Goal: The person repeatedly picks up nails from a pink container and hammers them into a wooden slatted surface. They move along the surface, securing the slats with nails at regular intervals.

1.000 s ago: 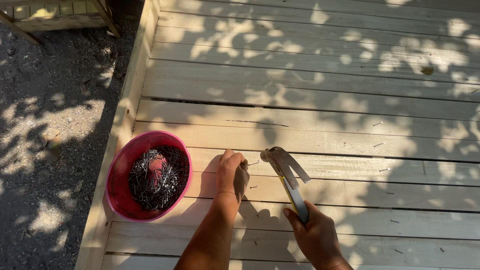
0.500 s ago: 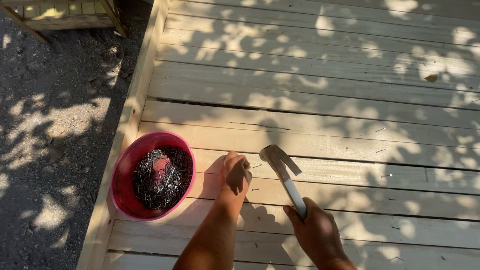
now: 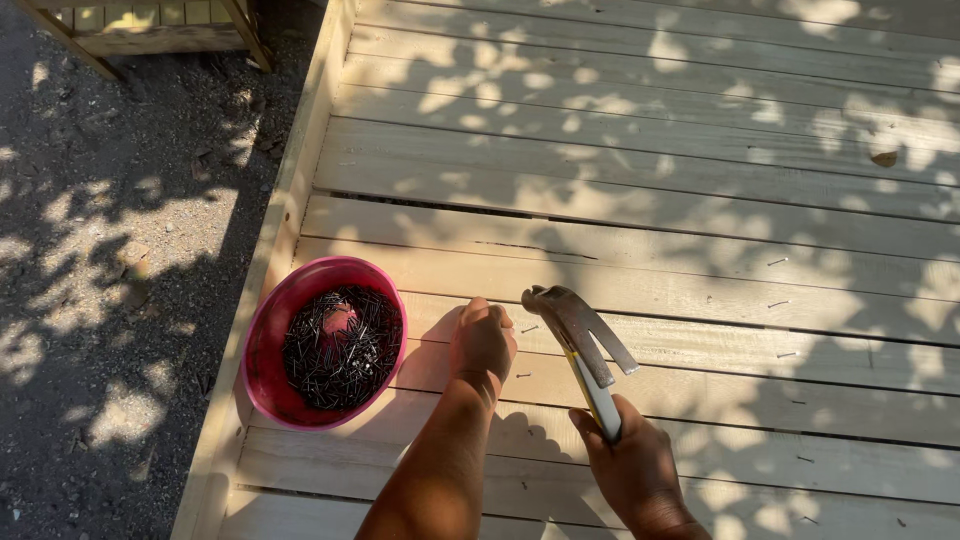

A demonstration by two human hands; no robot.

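Observation:
My right hand [image 3: 632, 462] grips the pale handle of a claw hammer [image 3: 577, 330], whose metal head hangs just above a deck board. My left hand [image 3: 483, 338] rests on the same board beside the hammer head, fingers curled; a nail may be pinched under them, but I cannot make it out. A pink bowl [image 3: 262, 333] full of dark nails [image 3: 342, 347] sits to the left of that hand at the deck's edge.
The deck [image 3: 640, 150] is pale wooden boards in dappled shade, with several nails [image 3: 778, 261] standing up along the right. Gravel ground [image 3: 110, 250] lies left of the deck edge. A wooden frame [image 3: 150, 25] stands at top left.
The hammer head has swung down and then lifted slightly beside my left hand. My left hand has stayed on the board.

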